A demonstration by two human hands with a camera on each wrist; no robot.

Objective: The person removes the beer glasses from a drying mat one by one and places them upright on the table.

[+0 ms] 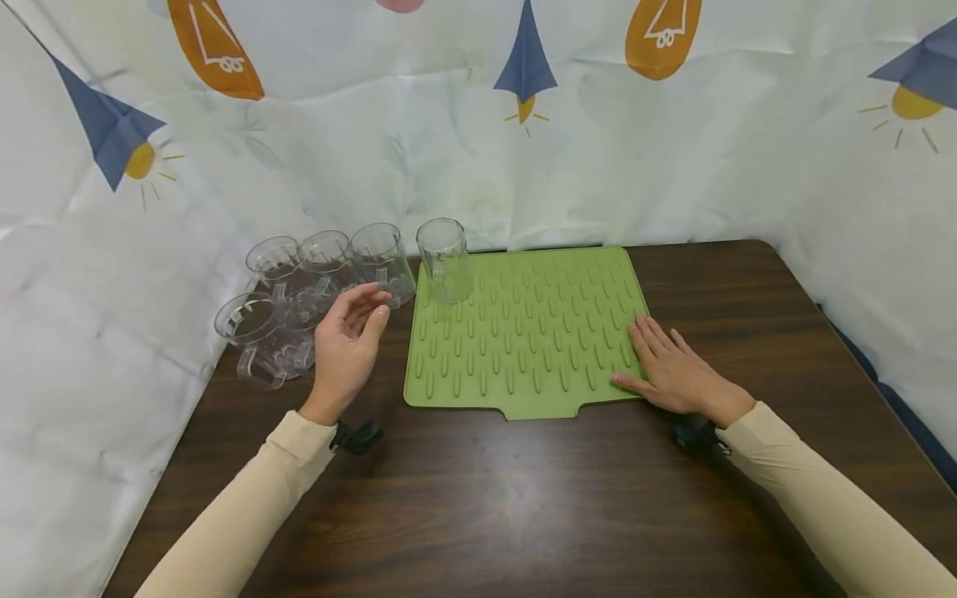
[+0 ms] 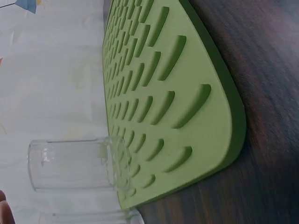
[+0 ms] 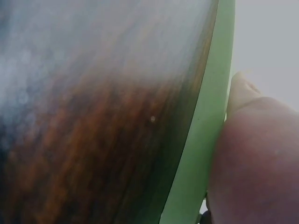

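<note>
A clear glass mug (image 1: 444, 262) stands upright on the back left corner of a green ribbed mat (image 1: 523, 332). To its left, several more clear mugs stand grouped on the table, among them a mug (image 1: 383, 264) close to the mat and a front mug (image 1: 254, 332) with its handle facing forward. My left hand (image 1: 347, 345) is in front of this group, fingers loosely bent and thumb apart, nothing held. My right hand (image 1: 676, 370) rests flat on the right edge of the mat, fingers spread. In the left wrist view the mug (image 2: 72, 164) shows at the mat's corner.
Under everything lies a dark wood-grain table (image 1: 478, 507). A white printed curtain (image 1: 336, 149) hangs right behind it and along both sides. The mat has a short tab (image 1: 540, 409) at its front edge.
</note>
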